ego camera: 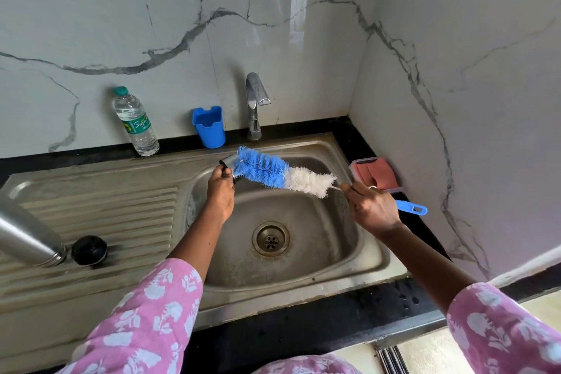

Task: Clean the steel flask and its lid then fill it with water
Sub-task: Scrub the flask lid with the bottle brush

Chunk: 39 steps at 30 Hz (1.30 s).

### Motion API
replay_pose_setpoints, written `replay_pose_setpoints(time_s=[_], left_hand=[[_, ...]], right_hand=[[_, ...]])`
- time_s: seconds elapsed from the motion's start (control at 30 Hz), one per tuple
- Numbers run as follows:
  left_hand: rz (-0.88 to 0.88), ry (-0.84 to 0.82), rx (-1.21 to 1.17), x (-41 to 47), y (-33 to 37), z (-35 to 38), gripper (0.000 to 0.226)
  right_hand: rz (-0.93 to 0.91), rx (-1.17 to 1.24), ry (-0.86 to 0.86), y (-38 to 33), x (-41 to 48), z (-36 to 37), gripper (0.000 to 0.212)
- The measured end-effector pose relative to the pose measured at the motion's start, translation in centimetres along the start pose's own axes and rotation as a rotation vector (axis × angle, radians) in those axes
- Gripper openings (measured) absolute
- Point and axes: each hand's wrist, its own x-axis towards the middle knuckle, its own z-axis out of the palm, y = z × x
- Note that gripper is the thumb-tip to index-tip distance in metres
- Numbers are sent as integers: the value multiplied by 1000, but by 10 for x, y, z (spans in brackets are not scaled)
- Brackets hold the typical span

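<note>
**Brushing the cup lid over the sink**

The round steel sink bowl (303, 252) is bare, with room below both hands. Above its back rim, the left hand (220, 191) grips the small steel cup lid (228, 162). The right hand (375, 209) grips the fluffy blue-and-white bottle brush (273, 173), its tip touching the lid. The tall steel flask (27, 237) lies left of the bowl on the ribbed drainboard (121, 215)

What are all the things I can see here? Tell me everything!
steel flask: one, silver, lying on the draining board at left
black cap: one, beside the flask's mouth
lid: one, steel and black, held above the sink
bottle brush: one, blue and white, tip at the lid
water bottle: one, clear, green cap, by the wall
blue cup: one, beside the tap
tap: one, chrome, behind the sink
sink: one, steel
pink sponge: one, in a clear box, right counter
left hand: holds the lid
right hand: holds the brush handle
</note>
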Motion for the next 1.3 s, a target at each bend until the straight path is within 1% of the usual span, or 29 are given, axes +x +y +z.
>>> replay_pose_setpoints(time_s=[0.1, 0.2, 0.3, 0.37, 0.53, 0.7, 0.8, 0.93, 1.03, 1.13, 1.23, 1.3], left_hand=[[-26, -36, 30, -8, -2, 3, 50], [5, -62, 18, -14, -3, 7, 50], [31, -57, 17, -11, -2, 6, 49], [35, -40, 43, -6, -2, 1, 47], [-21, 29, 38, 2, -5, -7, 46], [-54, -29, 8, -8, -9, 3, 47], [-85, -25, -56, -6, -8, 3, 48], [-115, -4, -195, -1, -5, -5, 27], [-118, 10, -268, 2, -7, -8, 24], [-122, 16, -240, -1, -8, -4, 24], [-100, 3, -151, -2, -12, 1, 30], [-85, -14, -99, -3, -12, 4, 30]], right_hand=[[35, -26, -12, -4, 6, 1, 24], [98, -43, -44, -13, 16, 4, 32], [92, -35, -55, -14, 14, 6, 36], [70, -29, -41, -10, 9, 4, 36], [21, -21, -27, -3, 0, 2, 32], [73, -37, -50, -13, 13, 6, 31], [77, -33, -69, -16, 13, 9, 34], [10, -8, -32, -7, 1, 6, 37], [-35, 6, -20, -3, -3, 4, 38], [-9, -2, -15, -6, 2, 7, 37], [41, -18, -37, -13, 9, 12, 36], [65, -22, -47, -16, 12, 14, 35]])
